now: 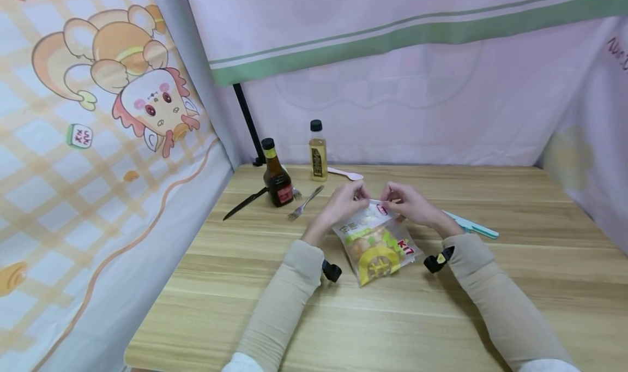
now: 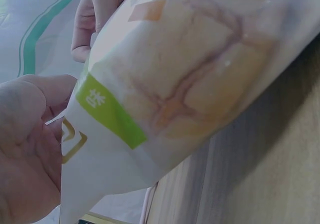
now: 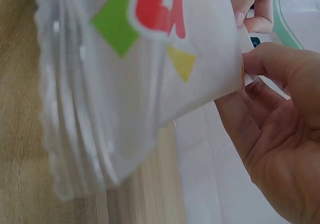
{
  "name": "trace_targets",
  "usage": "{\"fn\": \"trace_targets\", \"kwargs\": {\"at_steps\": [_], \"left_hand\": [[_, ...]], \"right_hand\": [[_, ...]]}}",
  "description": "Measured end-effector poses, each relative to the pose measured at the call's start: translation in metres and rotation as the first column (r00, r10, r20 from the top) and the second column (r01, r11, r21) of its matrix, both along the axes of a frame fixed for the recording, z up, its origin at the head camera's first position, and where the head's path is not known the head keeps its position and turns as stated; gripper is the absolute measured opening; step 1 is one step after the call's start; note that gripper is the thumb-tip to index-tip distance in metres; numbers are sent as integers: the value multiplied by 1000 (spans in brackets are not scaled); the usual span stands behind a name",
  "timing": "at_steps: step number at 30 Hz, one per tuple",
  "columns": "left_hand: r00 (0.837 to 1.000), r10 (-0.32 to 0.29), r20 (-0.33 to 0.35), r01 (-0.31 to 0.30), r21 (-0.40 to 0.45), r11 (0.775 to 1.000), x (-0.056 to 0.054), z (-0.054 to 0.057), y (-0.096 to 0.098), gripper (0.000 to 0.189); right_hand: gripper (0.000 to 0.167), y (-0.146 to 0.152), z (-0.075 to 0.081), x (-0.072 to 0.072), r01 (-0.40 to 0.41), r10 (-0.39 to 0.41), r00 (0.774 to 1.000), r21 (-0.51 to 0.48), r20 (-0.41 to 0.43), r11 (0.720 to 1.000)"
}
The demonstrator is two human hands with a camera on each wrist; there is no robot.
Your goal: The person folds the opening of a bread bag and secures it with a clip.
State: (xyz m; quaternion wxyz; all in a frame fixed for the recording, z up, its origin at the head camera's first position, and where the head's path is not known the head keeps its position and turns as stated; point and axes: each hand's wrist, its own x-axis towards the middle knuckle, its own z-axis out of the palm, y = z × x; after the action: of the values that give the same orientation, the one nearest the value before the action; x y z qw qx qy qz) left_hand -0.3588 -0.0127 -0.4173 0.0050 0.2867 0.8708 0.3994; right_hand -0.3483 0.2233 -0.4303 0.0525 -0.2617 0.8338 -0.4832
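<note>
A printed plastic bread bag (image 1: pixel 375 246) slants toward me between both hands, its top edge held up. My left hand (image 1: pixel 345 203) pinches the top edge on the left, thumb against fingers. Close beside it, my right hand (image 1: pixel 412 204) pinches the same edge on the right. Through the film of the bag (image 2: pixel 195 69), golden-brown bread shows in the left wrist view. In the right wrist view, the bag's crimped bottom end (image 3: pixel 75 99) hangs in folds, while the right thumb and fingers (image 3: pixel 272 59) grip a corner of the top edge.
Left of the hands stand a dark sauce bottle (image 1: pixel 278 181) and a pale yellow bottle (image 1: pixel 318 156). Around them lie a black knife (image 1: pixel 245 204), a fork (image 1: pixel 305 204), a second fork partly hidden, and a pink spoon (image 1: pixel 347 174). A turquoise knife (image 1: pixel 478 228) lies by the right wrist.
</note>
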Motion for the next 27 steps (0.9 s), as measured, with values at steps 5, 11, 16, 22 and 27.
{"fn": "trace_targets", "kwargs": {"at_steps": [5,11,16,22,27], "left_hand": [[1000,-15,-8,14,-13,1000,0,1,0,9],[1000,-9,7,9,-13,1000,0,1,0,9],[1000,-17,14,17,-9,1000,0,1,-1,8],[999,-29,21,30,-18,999,1,1,-3,10],[1000,-24,6,24,-32,999,0,2,-2,9]], "right_hand": [[4,-2,1,1,-12,11,1000,-12,-7,1000],[2,-2,1,1,-5,5,1000,-10,1,1000],[3,-2,1,2,12,-12,1000,-7,17,1000],[3,-2,-2,0,34,-34,999,-6,-16,999],[9,-1,-4,-2,26,-27,998,-18,-52,1000]]}}
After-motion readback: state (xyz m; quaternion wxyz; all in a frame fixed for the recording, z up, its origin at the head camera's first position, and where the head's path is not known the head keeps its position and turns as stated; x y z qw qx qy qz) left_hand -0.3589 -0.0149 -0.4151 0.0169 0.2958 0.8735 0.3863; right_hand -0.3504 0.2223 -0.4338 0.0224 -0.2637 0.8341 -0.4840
